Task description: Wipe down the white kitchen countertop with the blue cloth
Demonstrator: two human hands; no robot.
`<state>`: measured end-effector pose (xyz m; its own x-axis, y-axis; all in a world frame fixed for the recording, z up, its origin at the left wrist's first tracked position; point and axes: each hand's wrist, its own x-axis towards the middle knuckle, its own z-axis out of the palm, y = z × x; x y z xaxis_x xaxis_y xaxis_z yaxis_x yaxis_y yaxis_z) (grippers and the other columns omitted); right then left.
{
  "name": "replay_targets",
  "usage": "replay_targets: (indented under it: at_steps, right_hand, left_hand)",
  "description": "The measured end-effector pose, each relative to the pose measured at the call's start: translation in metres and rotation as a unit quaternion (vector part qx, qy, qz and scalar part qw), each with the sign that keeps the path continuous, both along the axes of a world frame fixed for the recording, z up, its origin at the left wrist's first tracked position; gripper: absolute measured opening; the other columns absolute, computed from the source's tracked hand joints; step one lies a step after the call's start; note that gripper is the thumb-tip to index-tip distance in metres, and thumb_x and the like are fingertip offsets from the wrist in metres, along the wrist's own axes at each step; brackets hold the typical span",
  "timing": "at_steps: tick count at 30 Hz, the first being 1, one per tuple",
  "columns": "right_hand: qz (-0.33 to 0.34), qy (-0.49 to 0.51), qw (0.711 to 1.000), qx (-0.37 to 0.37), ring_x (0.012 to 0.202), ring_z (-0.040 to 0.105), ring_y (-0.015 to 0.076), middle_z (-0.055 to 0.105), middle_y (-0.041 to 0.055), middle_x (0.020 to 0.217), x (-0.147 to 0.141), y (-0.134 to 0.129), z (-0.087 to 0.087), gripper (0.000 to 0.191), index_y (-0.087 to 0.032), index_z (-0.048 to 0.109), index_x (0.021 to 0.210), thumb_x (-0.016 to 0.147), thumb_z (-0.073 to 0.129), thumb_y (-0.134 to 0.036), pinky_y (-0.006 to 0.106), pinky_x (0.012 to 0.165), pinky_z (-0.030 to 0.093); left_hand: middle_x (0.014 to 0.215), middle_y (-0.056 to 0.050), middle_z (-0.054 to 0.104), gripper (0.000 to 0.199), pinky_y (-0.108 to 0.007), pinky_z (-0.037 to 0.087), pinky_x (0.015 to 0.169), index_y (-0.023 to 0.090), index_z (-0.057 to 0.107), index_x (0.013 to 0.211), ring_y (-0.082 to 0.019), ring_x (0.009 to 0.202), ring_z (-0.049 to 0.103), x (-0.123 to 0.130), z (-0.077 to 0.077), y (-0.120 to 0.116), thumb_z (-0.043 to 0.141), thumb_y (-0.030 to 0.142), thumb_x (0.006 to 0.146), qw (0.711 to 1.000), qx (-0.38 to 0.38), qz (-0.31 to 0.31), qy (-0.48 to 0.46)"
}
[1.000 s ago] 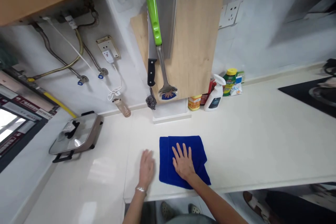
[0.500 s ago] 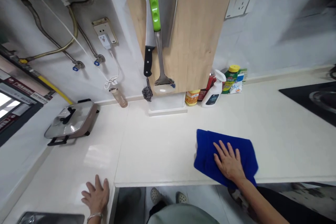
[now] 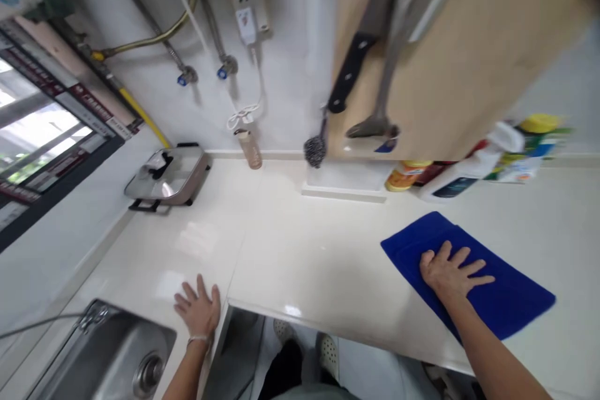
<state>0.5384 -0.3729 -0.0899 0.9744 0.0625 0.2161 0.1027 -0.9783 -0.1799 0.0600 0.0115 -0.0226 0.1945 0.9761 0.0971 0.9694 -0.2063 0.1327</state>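
Under my right hand (image 3: 452, 272) lies a blue cloth (image 3: 501, 303), flat on the white countertop (image 3: 304, 244). That hand presses on it with fingers spread, the palm near the cloth's left part. My left hand (image 3: 199, 309) rests on the counter to the left, fingers apart and nothing in them, a bracelet at the wrist. It is close to the counter's inner corner and to the steel sink (image 3: 126, 350).
An electric pan with a glass lid (image 3: 166, 175) and a small brown bottle (image 3: 249, 149) stand along the back. A white spray bottle (image 3: 462, 172) and a yellow-orange container (image 3: 407, 175) are by the wall. A knife (image 3: 351, 72) and steel scourer (image 3: 315, 151) hang before a wooden board (image 3: 450, 94).
The view has swung left, showing more of the sink. The blue cloth is turned and lies differently under my right hand, whose fingers now point more to the right. My left hand stays on the counter.
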Motion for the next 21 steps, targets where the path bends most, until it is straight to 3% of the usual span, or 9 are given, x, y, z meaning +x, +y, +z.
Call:
replay_targets:
  at_steps: [6, 11, 21]
  right_hand:
    - [0.121, -0.035, 0.992, 0.003, 0.146, 0.01, 0.0499, 0.024, 0.0243, 0.159, -0.061, 0.083, 0.004, 0.061, -0.012, 0.032, 0.152, 0.097, 0.026, -0.037, 0.081, 0.104, 0.021]
    - [0.211, -0.057, 0.976, -0.017, 0.144, 0.015, 0.0512, 0.028, 0.0254, 0.157, -0.141, 0.159, 0.014, 0.062, -0.013, 0.03, 0.153, 0.095, 0.033, -0.032, 0.082, 0.099, 0.028]
    - [0.43, -0.011, 0.903, -0.022, 0.147, 0.007, 0.0478, 0.024, 0.0222, 0.16, -0.31, 0.284, 0.016, 0.059, -0.01, 0.035, 0.15, 0.097, 0.027, -0.034, 0.079, 0.108, 0.018]
  left_hand:
    - [0.163, -0.027, 0.016, 0.067, -0.072, 0.016, 0.115, 0.016, 0.032, 0.153, -0.051, 0.149, 0.002, -0.006, -0.016, 0.001, 0.035, 0.049, 0.095, 1.0, 0.016, -0.006, 0.01]
    - [0.165, -0.024, 0.012, 0.066, -0.074, 0.014, 0.115, 0.017, 0.032, 0.153, -0.051, 0.149, -0.005, -0.008, -0.02, -0.001, 0.041, 0.047, 0.095, 0.999, 0.02, -0.014, -0.028]
    - [0.166, -0.017, 0.009, 0.068, -0.073, 0.007, 0.119, 0.017, 0.039, 0.15, -0.046, 0.151, -0.005, -0.019, -0.014, -0.016, 0.056, 0.037, 0.087, 0.987, -0.023, -0.027, -0.157]
